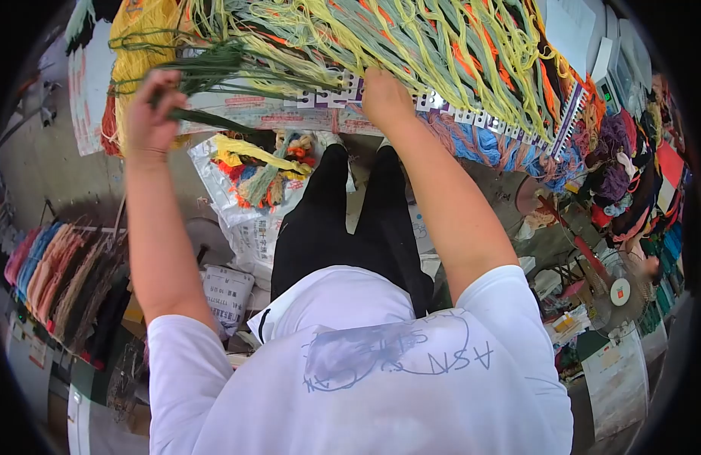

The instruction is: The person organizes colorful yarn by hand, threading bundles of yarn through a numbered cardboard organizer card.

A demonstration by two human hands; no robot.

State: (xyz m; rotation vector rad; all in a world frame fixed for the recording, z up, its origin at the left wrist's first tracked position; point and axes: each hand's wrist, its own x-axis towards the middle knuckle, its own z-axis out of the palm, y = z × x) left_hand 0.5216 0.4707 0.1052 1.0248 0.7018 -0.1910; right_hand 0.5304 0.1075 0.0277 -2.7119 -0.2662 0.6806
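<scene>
Dark green thread (214, 61) runs from my left hand (155, 114) toward the row of white and purple punched cards (472, 117). The fingers of my left hand are curled round the green strands, and a loose end hangs to the right of the hand. My right hand (386, 97) is closed at the cards' edge, by the spot where the green strands meet them; what its fingers pinch is hidden. Yellow, grey-green and orange threads (441, 45) lie from the cards across the table, above my right hand.
Yellow skeins (142, 45) hang at the table's left. Blue and pink yarn (472, 144) lies below the cards. A plastic bag (248, 227) with yarn bundles sits under the table edge. Racks of coloured yarn (54, 280) stand at left; a fan (619, 292) is at right.
</scene>
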